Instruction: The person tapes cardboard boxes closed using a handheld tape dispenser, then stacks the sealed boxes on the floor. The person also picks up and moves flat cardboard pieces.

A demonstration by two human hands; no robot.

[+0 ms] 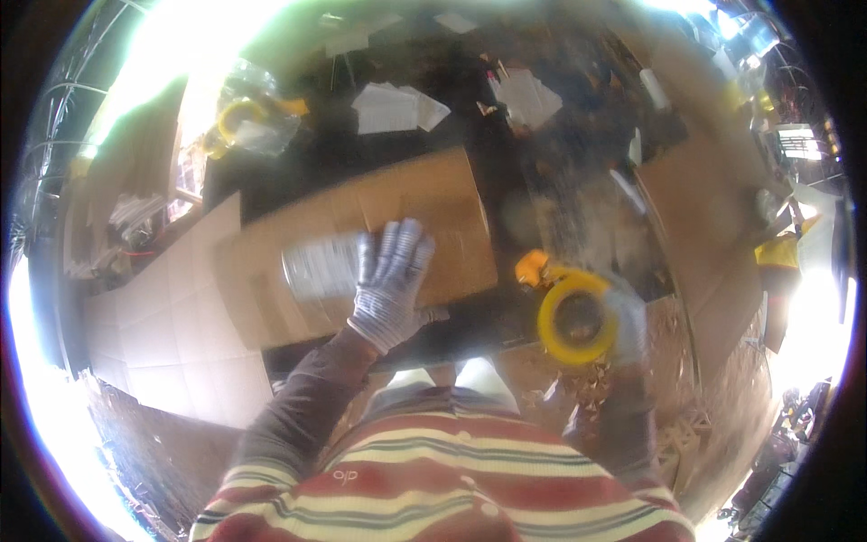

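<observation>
A long brown cardboard carton point(447, 217) lies at a slant before me on a dark tabletop point(501, 203). A white printed label point(318, 267) is on its upper face. My left hand point(396, 284), in a striped knit glove, lies flat on the carton beside the label, its thumb near the front edge. Right of the carton, my gloved and blurred right hand point(626, 322) grips a tape dispenser point(534, 267) with an orange head and a large yellow tape roll point(550, 325). The dispenser is apart from the carton, and the roll hides some of my fingers.
A flat cardboard sheet point(176, 339) lies at left. Papers point(386, 108) and more sheets point(532, 98) are on the far tabletop. Another yellow tape roll point(240, 118) lies by clear plastic at far left. Large cardboard point(711, 203) stands at right; scraps point(589, 393) litter the floor.
</observation>
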